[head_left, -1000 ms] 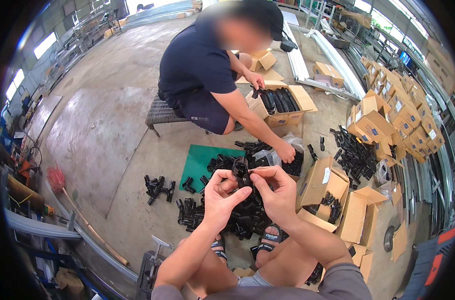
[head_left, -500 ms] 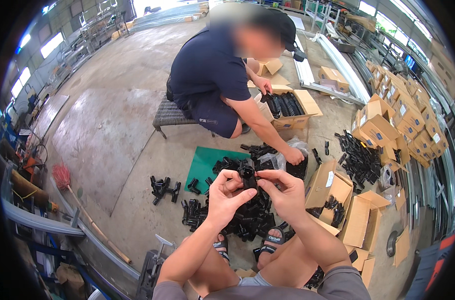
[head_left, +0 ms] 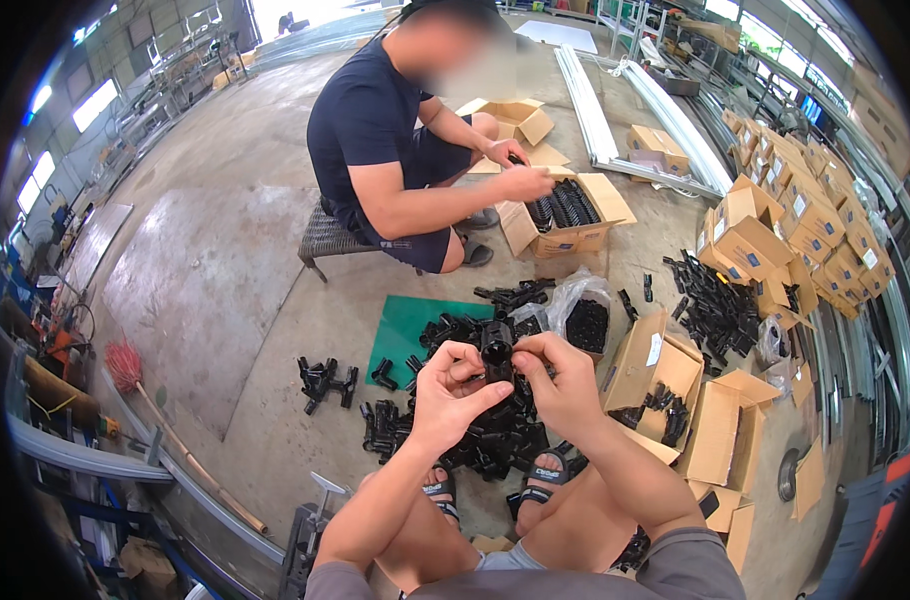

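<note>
A black tubular plastic fitting is held up in front of me, its round hollow end facing up toward me. My left hand grips it from the left, thumb across its lower part. On the other side my right hand is closed in a pinch against the fitting's upper right edge; anything small between those fingertips is hidden. Below both hands lies a heap of similar black fittings on the floor, between my sandalled feet and a green sheet.
Across from me a person on a woven stool works over a carton packed with black parts. Nearby stands a box of small black pieces with clear plastic. Open cartons stand right; stacked boxes rise behind. A broom lies left.
The other person has drawn the arm back from the box of small pieces, and both their hands are now together above the carton. My hands stay nearly in place; the fitting's open end is turned more toward me.
</note>
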Motion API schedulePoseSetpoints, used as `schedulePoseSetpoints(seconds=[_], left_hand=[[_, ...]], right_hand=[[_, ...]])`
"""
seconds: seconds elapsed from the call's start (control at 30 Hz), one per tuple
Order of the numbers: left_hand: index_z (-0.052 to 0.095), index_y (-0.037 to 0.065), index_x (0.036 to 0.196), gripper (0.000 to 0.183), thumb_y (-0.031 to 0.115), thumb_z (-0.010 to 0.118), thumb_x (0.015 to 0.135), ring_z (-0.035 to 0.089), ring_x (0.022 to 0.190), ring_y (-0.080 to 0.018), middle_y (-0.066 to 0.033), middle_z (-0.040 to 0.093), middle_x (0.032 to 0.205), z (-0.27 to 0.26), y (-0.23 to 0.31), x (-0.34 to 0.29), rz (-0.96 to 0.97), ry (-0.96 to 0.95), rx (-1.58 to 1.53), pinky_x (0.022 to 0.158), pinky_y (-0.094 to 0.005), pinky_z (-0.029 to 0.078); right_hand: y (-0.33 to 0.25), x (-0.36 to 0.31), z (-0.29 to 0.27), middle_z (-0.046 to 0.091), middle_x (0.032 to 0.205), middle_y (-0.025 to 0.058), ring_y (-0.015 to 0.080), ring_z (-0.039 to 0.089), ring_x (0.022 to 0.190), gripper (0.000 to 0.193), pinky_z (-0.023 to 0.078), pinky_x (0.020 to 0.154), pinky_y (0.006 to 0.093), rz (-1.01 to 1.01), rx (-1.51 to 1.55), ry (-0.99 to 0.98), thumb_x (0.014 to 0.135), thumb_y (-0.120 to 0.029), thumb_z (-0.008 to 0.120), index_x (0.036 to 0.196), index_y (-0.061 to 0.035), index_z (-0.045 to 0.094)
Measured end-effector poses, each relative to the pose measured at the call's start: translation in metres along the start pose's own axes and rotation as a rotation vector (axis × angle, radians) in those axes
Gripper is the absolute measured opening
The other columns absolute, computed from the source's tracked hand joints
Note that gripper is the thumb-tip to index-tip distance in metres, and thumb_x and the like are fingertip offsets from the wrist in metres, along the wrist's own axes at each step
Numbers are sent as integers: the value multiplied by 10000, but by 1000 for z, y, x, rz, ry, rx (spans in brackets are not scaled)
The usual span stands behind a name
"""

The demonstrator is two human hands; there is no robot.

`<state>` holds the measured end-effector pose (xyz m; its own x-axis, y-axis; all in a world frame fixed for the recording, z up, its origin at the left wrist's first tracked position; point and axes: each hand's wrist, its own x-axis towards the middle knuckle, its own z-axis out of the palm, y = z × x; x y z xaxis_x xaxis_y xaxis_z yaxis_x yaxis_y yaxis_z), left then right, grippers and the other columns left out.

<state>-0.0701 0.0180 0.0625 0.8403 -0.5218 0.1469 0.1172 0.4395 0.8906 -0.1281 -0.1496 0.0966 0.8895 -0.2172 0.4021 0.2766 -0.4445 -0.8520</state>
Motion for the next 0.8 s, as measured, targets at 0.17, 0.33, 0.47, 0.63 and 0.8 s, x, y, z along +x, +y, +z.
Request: schedulePoseSetpoints(seconds=[0.17,0.33,0.47,0.63,0.8], left_hand=[[500,70,1041,402,-95,786,812,658,1006,-100,-61,701,1081,2,-1,0,18,22,-22,902,-277,564],[499,72,1039,405,-103,782,810,660,1000,-101,-51,697,1057,2,1,-1,20,40,-11,906,-277,562],[500,72,1037,405,-105,783,808,658,1013,-101,-49,696,1055,1,2,-2,14,37,-5,914,-277,558],[504,72,1035,404,-101,788,806,658,1011,-99,-43,691,1061,4,3,-2,6,40,-9,927,-282,553],[503,72,1037,402,-99,788,809,657,1012,-100,-41,689,1068,2,2,-3,3,33,1,936,-286,551]], right_hand=[[2,-5,-1,712,918,70,104,656,826,151,519,743,255,-3,124,22,914,27,696,1064,30,709],[-5,-8,1,740,978,95,100,667,844,182,524,745,243,65,263,53,892,46,713,1073,33,729],[-4,-9,-2,748,902,101,122,692,759,185,525,684,254,24,158,66,892,4,728,1075,-12,752],[-7,-9,-5,748,898,99,119,690,759,182,527,688,260,17,127,64,892,-1,729,1072,-16,752],[-8,-8,-6,738,897,100,131,680,744,169,523,677,269,5,85,55,886,-6,734,1055,-11,742]])
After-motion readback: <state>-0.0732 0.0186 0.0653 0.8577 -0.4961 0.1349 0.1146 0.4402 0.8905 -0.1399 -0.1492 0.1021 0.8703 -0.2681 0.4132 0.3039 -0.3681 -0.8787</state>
